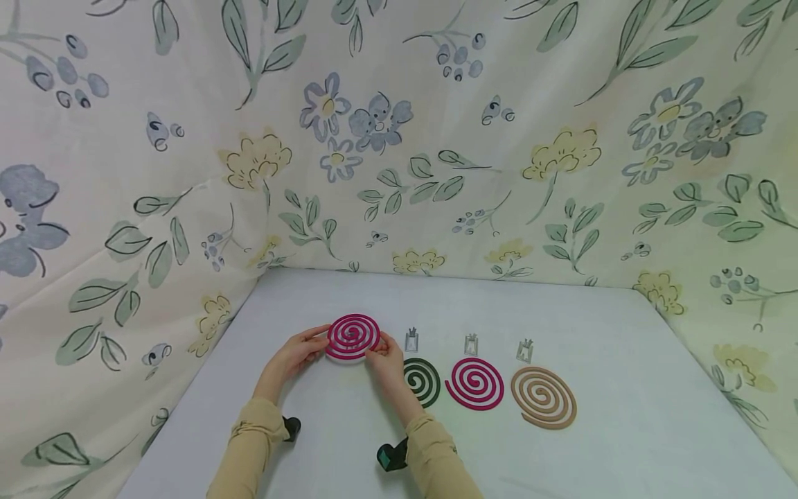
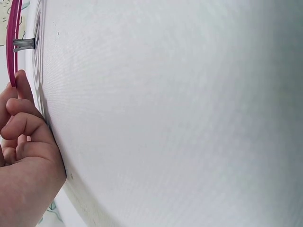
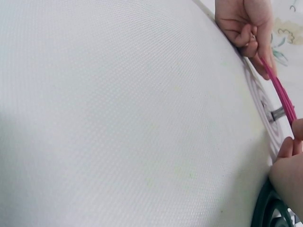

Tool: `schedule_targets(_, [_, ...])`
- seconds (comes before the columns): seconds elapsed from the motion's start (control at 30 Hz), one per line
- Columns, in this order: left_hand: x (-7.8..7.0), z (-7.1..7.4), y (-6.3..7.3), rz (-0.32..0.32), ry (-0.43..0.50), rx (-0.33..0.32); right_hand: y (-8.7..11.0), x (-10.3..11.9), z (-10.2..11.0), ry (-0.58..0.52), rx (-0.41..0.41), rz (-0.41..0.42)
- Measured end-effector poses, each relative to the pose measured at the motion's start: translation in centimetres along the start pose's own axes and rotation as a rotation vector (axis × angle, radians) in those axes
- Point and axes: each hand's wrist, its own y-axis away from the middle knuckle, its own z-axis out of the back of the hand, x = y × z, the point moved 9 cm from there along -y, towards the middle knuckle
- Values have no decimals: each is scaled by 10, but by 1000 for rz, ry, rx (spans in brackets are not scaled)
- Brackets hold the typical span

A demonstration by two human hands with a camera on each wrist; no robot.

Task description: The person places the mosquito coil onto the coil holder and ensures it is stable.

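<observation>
Both hands hold a magenta mosquito coil (image 1: 352, 335) level, just above the white tabletop. My left hand (image 1: 298, 355) pinches its left edge between thumb and fingers. At the right edge, my right hand (image 1: 386, 359) grips the rim with thumb and fingertips. Under the coil's middle a small metal stand (image 2: 24, 44) reaches up from the table, also visible as a grey stand (image 3: 278, 113) in the right wrist view. A dark green coil (image 1: 422, 381) lies partly hidden behind my right wrist.
Right of the hands lie another magenta coil (image 1: 475, 382) and a tan coil (image 1: 542, 396). Behind the flat coils are three metal stands: one left (image 1: 411, 340), one middle (image 1: 471, 344), one right (image 1: 525, 351). Floral cloth (image 1: 436, 208) hangs around the white table (image 1: 623, 346).
</observation>
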Motion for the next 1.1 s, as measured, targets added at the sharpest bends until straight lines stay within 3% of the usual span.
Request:
schedule_targets(0.13, [0, 0, 1, 25, -10, -12, 1, 1, 0, -3, -1, 6])
schedule_targets(0.3, [3, 1, -1, 101, -33, -64, 1, 1, 0, -5, 0, 2])
schedule_targets(1.1, [0, 1, 1, 99, -37, -89, 6, 8, 0, -34, 39, 8])
